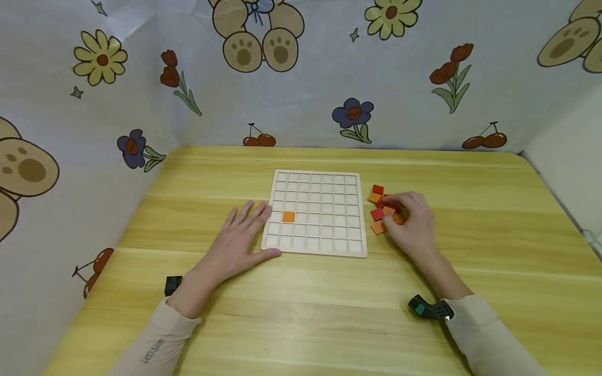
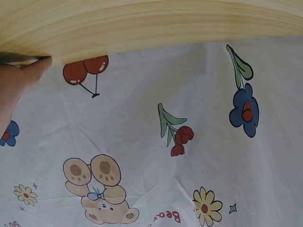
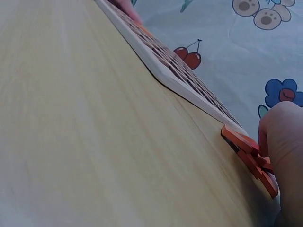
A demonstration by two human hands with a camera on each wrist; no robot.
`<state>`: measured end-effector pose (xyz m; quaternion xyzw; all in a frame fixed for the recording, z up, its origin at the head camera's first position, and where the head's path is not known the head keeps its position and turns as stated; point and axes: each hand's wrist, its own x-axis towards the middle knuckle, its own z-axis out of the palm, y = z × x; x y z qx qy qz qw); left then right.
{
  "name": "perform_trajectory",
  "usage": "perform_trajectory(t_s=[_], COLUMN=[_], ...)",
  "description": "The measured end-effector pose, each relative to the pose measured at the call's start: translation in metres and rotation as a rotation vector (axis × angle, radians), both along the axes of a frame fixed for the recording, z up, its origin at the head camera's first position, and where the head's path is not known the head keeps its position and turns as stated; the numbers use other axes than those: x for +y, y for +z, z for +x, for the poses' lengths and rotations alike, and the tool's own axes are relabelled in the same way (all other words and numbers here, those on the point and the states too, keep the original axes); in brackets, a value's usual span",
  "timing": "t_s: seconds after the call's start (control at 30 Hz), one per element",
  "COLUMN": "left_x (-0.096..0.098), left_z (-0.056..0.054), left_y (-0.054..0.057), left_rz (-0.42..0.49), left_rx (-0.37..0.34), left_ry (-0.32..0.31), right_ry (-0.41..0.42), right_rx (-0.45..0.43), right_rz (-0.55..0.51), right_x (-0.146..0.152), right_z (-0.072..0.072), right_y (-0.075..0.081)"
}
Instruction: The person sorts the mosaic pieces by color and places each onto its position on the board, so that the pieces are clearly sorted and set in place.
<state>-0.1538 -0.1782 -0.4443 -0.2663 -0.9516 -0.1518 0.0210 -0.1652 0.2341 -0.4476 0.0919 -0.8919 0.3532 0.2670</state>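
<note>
A pale wooden grid board point(image 1: 315, 253) lies on the table, with one orange square tile point(image 1: 289, 216) in a cell toward its left side. My left hand point(image 1: 237, 237) rests flat at the board's left edge, fingers spread and thumb by the near left corner. Just right of the board is a small loose pile of red and orange tiles point(image 1: 378, 214). Over this pile my right hand point(image 1: 414, 224) reaches with bent fingers; thumb and index finger are apart at the tiles, and its other fingertips are hidden. In the right wrist view, orange tiles point(image 3: 255, 163) overlap beside that hand.
The light wooden table point(image 1: 301, 313) extends around the board on all sides. Behind it and to the left hangs a white cloth point(image 1: 301, 104) printed with flowers, cherries and bears. Dark wrist straps point(image 1: 430, 308) sit by both beige sleeves point(image 1: 484, 334).
</note>
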Motion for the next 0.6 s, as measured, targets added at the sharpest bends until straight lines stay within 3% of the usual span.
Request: perform_trajectory(t_s=[0.33, 0.6], left_x=[0.0041, 0.0035], left_z=[-0.0049, -0.0013], left_y=[0.0007, -0.0021], left_rz=[-0.026, -0.014], left_rx=[-0.007, -0.002], left_ry=[0.004, 0.010], right_ry=[0.004, 0.013], right_rx=[-0.018, -0.014], right_rz=[0.034, 0.055], right_x=[0.0062, 0.0040], right_z=[-0.0015, -0.0025], right_y=[-0.0025, -0.0034])
